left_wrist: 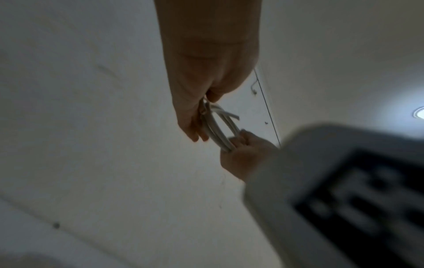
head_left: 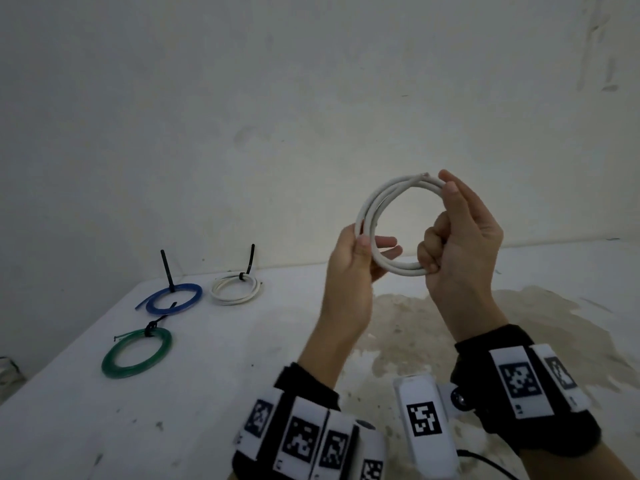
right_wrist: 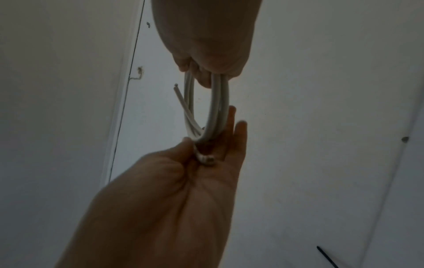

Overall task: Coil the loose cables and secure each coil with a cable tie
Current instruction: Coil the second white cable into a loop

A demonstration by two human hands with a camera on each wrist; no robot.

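A white cable coil of a few loops hangs upright in the air between both hands, above the table. My left hand pinches its left side, thumb on the front, straight fingers behind. My right hand grips the right side, its lower fingers curled round the bottom loops and its thumb and forefinger on the top arc. One cut end sticks out at the top. The left wrist view shows the coil edge-on between the left hand and right hand. In the right wrist view the coil spans the right hand and left palm. I see no tie on this coil.
On the white table at the left lie three coils, each with a black tie: blue, white and green. A pale stain spreads under my hands. A wall stands close behind. A loose black tie shows low in the right wrist view.
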